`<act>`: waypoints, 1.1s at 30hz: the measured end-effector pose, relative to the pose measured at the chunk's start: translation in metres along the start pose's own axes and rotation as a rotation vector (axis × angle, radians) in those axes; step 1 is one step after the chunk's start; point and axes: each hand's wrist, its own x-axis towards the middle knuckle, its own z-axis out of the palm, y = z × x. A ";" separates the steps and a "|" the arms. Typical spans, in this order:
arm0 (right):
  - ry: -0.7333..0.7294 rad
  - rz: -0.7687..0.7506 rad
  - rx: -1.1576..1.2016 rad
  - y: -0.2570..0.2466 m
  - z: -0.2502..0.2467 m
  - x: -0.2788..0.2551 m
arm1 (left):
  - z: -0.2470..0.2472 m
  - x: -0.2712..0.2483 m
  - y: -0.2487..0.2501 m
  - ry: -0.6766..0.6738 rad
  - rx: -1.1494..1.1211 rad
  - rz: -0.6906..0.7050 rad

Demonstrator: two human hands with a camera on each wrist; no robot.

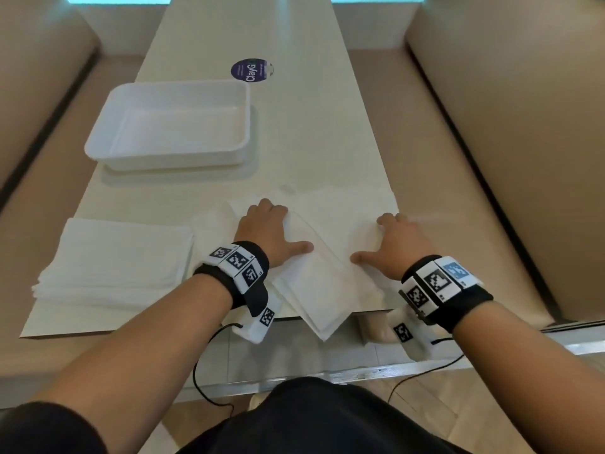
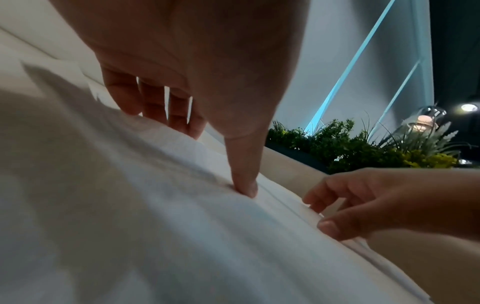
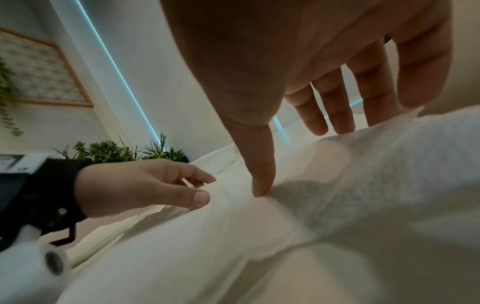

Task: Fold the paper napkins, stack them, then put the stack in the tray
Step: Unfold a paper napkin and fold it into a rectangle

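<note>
A white tray (image 1: 98,149) stands at the back left of the table, with nothing in it. A flat stack of white napkins (image 1: 118,257) lies at the front left. In the middle, a folded napkin pile (image 1: 314,283) lies slanted, one corner hanging over the table's front edge. My left hand (image 1: 281,227) presses on its left part with fingers and thumb spread (image 2: 200,152). My right hand (image 1: 379,240) rests flat on a spread napkin (image 1: 353,208) just to the right, its thumb tip touching a fold (image 3: 298,160). Neither hand grips anything.
A round purple sticker (image 1: 251,70) lies behind the tray. Beige benches (image 1: 491,126) flank the long pale table (image 1: 311,142) on both sides. Bare tabletop shows between the tray and the napkins. Plants (image 2: 350,148) stand beyond the right bench.
</note>
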 end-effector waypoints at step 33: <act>0.201 -0.680 0.313 -0.018 -0.043 0.026 | -0.015 0.003 -0.030 0.133 -0.575 -0.076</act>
